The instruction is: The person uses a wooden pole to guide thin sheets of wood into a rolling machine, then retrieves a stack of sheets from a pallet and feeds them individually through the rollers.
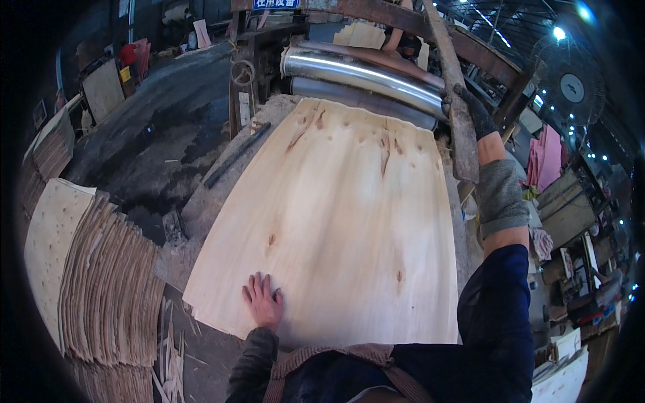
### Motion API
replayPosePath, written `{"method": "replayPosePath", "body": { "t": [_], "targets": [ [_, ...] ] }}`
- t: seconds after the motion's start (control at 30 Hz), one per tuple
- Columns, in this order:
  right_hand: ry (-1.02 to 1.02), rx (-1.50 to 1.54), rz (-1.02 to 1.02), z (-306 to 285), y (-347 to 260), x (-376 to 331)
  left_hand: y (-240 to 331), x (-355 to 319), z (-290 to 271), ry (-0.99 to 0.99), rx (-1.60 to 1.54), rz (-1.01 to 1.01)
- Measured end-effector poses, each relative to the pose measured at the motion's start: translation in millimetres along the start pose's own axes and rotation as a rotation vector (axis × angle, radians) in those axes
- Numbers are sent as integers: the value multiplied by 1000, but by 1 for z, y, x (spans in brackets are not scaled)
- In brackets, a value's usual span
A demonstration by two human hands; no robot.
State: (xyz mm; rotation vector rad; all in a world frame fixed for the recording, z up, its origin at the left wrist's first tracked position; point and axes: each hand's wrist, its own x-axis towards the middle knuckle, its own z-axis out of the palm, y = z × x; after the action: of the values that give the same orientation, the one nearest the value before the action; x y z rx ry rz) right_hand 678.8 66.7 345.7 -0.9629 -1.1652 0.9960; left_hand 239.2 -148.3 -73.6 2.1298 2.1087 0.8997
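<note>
Dim workshop, veneer stack (111, 289) at left. Wood sheet (336, 221) lies on tabletop (201, 215), far edge near shiny roller (363, 75). Person's left hand (263, 305) rests flat on sheet, fingers slightly spread; gloved right hand (476, 113) at long bar (463, 151), can't tell grip.

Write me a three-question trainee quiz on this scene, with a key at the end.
1. True or false: the left hand lies open on the pale wood sheet.
2. Multiple choice: what is at the sheet's far end?
A) a round fan
B) a shiny metal roller
C) a stack of sheets
3. Short answer: which hand appears to wear a dark glove?

Key: 1. True. 2. B. 3. The right hand.
</note>
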Motion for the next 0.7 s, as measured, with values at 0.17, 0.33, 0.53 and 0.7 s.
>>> {"method": "replayPosePath", "body": {
  "t": [0.17, 0.33, 0.53, 0.7],
  "targets": [
    [13, 16, -29, 21, -5, -14, 0, 1, -2, -5, 1, -6],
    [-70, 169, -1, 19, -11, -11, -3, 2, -2, -31, -31, -30],
    [-126, 138, -15, 15, -12, -2, -5, 1, 0, -18, -41, -27],
    [-27, 76, -18, 14, 0, -11, -3, -1, -3, 10, -65, -5]
  ]
}}
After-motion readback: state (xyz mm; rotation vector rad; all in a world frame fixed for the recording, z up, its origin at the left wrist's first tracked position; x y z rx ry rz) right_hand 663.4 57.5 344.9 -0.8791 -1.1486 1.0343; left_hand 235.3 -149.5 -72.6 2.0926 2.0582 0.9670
